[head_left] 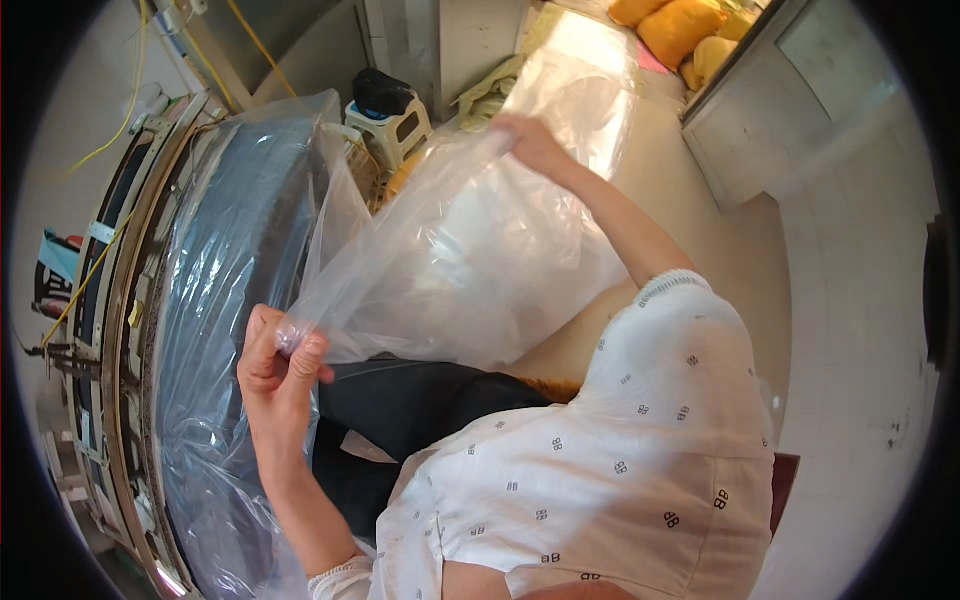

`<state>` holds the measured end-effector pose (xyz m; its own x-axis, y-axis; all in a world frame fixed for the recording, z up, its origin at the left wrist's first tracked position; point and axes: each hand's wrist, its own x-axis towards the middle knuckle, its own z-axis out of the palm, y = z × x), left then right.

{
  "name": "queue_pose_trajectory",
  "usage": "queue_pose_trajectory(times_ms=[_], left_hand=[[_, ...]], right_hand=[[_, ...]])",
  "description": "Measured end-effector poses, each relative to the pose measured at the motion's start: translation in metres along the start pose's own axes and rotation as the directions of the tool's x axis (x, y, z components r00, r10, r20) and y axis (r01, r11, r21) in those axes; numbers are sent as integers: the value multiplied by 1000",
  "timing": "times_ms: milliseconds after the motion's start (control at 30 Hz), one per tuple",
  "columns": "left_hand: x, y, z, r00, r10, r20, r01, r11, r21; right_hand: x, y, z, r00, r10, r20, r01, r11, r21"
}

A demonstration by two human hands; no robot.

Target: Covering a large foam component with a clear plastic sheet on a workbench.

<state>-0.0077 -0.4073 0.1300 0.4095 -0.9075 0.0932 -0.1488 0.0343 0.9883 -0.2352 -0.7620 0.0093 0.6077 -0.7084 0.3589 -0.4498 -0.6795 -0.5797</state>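
A large clear plastic sheet (pixel 470 250) is stretched between my two hands, over my lap and to the right of the long bench. My left hand (pixel 280 365) is closed on a bunched edge of it, thumb pressed against the fingers. Farther off and to the right, my right hand (pixel 530 145) grips the sheet's far edge, slightly blurred. Some of the film's folds droop toward the floor. More clear plastic (pixel 235 250) covers the dark bluish top of the bench beside my left hand.
Long rails (pixel 125 330) run along the bench's left side, with yellow cords above. A white stool (pixel 392 125) bearing a dark item stands beyond the bench. Bright plastic (pixel 580 75) lies on the floor at the back, near yellow-orange bags (pixel 680 35). A pale wall bounds the right.
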Motion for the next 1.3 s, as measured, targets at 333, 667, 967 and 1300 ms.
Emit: queue_pose_trajectory(times_ms=[333,667,967,1300], left_hand=[[-23,-26,-176,470,278,-838,-641,760,-108],[-397,-104,-235,-36,658,-753,485,670,562],[-491,-102,-152,178,-82,-981,907,400,131],[-304,-90,-292,314,49,-948,876,370,310]], right_hand=[[-95,-299,43,756,-365,544,-441,330,835],[-173,-508,179,-378,-919,112,-623,342,704],[-129,-524,339,-200,-949,245,798,-13,603],[-135,-529,333,-206,-927,312,841,-5,540]])
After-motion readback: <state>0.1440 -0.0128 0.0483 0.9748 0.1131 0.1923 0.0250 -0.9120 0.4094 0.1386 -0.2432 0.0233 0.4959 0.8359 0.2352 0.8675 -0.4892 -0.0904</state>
